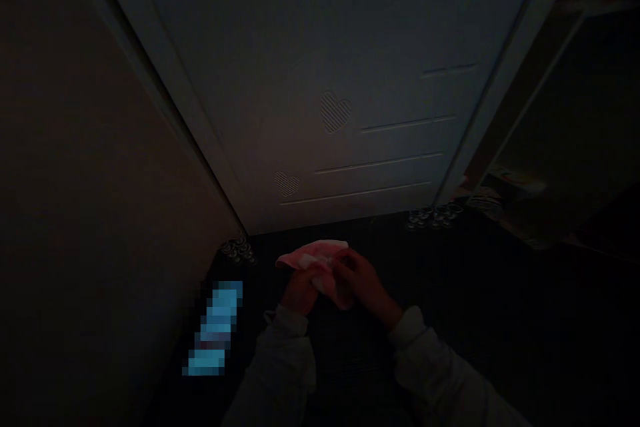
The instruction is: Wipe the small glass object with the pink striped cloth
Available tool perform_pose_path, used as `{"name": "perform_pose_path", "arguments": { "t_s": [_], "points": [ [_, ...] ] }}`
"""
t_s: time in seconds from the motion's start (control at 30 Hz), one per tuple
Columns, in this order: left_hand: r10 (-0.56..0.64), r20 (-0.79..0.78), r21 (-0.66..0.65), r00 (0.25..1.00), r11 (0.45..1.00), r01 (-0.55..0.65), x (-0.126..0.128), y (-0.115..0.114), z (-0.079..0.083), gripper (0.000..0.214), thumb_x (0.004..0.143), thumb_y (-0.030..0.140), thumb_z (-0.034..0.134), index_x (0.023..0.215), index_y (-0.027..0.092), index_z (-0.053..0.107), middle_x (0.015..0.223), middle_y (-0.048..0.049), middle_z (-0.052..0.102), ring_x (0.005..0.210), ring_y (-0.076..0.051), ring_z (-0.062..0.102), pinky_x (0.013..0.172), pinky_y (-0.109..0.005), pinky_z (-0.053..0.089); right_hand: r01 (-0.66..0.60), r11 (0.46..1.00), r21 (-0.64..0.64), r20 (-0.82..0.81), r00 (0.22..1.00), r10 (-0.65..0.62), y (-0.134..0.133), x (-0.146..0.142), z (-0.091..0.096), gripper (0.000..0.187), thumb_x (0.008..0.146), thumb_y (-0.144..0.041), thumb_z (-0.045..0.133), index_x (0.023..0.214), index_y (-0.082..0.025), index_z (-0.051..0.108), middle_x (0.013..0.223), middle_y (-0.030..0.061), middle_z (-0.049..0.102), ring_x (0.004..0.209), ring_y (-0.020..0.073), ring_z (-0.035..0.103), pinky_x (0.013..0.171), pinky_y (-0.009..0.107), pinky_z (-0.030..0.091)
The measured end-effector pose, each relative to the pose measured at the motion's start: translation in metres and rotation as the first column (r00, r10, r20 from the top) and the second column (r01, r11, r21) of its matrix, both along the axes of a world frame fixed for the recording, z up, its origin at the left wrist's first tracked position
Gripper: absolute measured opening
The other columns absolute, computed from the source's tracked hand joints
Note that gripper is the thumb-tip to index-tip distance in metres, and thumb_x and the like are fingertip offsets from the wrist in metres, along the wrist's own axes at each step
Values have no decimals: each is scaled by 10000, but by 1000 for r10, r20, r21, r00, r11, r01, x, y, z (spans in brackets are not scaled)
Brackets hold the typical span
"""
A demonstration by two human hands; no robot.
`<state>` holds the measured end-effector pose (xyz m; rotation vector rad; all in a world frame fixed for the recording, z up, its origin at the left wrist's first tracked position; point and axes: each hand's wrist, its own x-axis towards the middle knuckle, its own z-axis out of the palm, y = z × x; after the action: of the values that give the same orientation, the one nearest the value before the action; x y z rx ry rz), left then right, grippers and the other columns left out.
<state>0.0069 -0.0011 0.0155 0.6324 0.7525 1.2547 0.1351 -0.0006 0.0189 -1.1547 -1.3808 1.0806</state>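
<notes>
Both hands are on a thin pink sheet, maybe cloth or paper, above a dark surface. My left hand is closed on its lower left part, near a whitish patch. Fingers bent, my right hand pinches the sheet at its right side. A lower flap of the sheet hangs between the two hands. The dim light hides the fingertips and any small thing inside the sheet. Light-coloured sleeves cover both forearms.
A pale panel with embossed hearts and lines rises behind the dark surface. Clusters of small rings lie at its lower corners. A glowing, pixelated screen is at the left. A brownish wall borders the left side.
</notes>
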Motion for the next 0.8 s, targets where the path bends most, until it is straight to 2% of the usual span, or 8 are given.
{"name": "perform_pose_path", "arguments": {
  "t_s": [0.1,0.3,0.63,0.8],
  "points": [
    [1,-34,22,999,1000,0,-2,1,-2,90,549,40,557,542,118,602,620,-37,605,668,-158,560,686,-276,414,-62,997,-44,-58,997,60,1,0,0,130,684,-293,526,720,-169,543,713,1,565,675,132,532,621,256,419],
    [-27,-80,70,996,997,33,-3,0,0,93,554,55,590,614,113,632,657,-45,627,659,-172,571,673,-290,423,-130,982,-135,-140,984,111,5,3,-5,197,675,-351,541,713,-158,534,573,-25,533,515,104,493,515,239,387],
    [-22,-79,76,997,997,28,0,-2,2,110,556,63,610,647,123,628,648,-35,628,645,-166,574,695,-296,412,-43,996,-74,-89,995,37,4,3,-8,245,668,-407,557,700,-176,481,602,-31,509,541,100,487,523,230,388],
    [22,-70,164,997,986,-10,-1,0,0,138,561,51,593,661,143,617,693,-22,620,689,-166,573,719,-284,410,-47,999,-15,-15,999,47,2,3,-9,215,685,-389,540,713,-180,501,681,-8,551,650,128,518,606,252,410]
  ]
}}
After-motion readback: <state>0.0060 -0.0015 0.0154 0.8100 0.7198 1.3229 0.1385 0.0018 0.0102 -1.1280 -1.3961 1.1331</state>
